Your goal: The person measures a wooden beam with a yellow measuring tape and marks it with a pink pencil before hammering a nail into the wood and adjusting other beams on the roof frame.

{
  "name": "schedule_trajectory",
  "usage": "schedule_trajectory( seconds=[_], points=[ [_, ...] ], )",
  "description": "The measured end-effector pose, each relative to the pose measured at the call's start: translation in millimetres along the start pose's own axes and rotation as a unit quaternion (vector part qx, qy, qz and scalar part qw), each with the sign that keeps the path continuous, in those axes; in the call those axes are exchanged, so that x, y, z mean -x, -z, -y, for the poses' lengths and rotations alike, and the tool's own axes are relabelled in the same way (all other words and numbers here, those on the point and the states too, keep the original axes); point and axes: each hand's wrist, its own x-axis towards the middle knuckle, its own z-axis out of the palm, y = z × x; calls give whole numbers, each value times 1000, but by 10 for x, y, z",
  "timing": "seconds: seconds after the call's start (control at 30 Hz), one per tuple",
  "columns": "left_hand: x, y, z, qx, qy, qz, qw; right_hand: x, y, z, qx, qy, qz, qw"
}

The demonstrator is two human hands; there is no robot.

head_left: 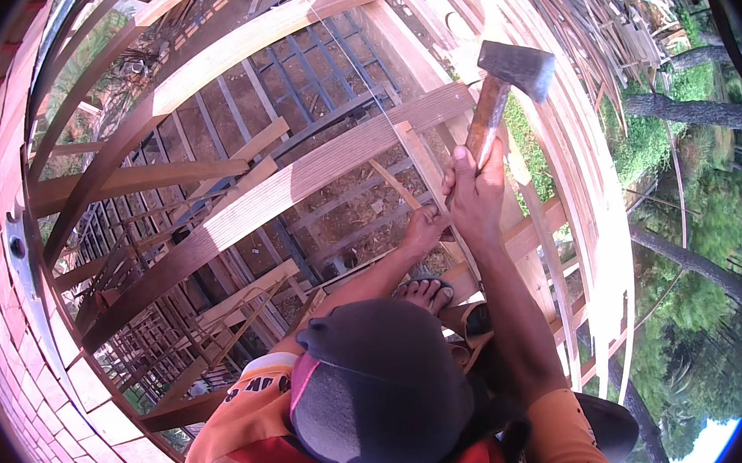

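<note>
In my right hand [475, 178] is a hatchet, its fingers wrapped round the worn wooden handle [490, 113]. The dark, broad hatchet head [517, 69] points up and away from me, raised over the timber frame. My left hand [426, 229] is lower and to the left, its fingers closed beside an upright wooden batten [422, 161]. A thin wooden strip [395, 183] runs toward that hand. What its fingers grip is too small to tell. A thick wooden beam [296, 185] crosses beyond both hands. A dark cap [376, 390] covers part of the lower view.
A bare foot [425, 295] in a sandal rests on the framing. Between the curved rafters [223, 55] the ground shows far below, behind metal bars [313, 69]. Reddish roof tiles [25, 367] line the left; pale battens [577, 213] and trees [711, 290] lie at right. A string [341, 44] crosses above.
</note>
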Motion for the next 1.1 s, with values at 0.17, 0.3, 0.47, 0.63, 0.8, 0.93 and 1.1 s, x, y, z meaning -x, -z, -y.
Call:
schedule_trajectory(
  seconds=[0.17, 0.3, 0.47, 0.63, 0.8, 0.93, 1.1],
  points=[
    [-124, 21, 258, 118, 30, 5, 992, 16, 73, 204, -38, 198, 7, 979],
    [-93, -50, 113, 79, 10, 10, 997, 122, 330, -190, 320, 166, 62, 931],
    [-137, 32, 291, -115, -59, -27, 991, 249, 99, -264, 88, 125, 60, 986],
    [-117, -160, 213, -128, -38, -2, 991, 102, -91, 84, -149, 213, -37, 965],
    [-177, -177, 170, -108, -80, 7, 991, 179, -127, -681, 60, -254, 101, 960],
    [-137, -146, 162, -110, -54, 12, 992, 72, -59, -173, -84, -120, 12, 989],
    [-57, -89, 136, -109, 6, 20, 994, -219, 5, 770, -198, 304, -57, 930]
  ],
)
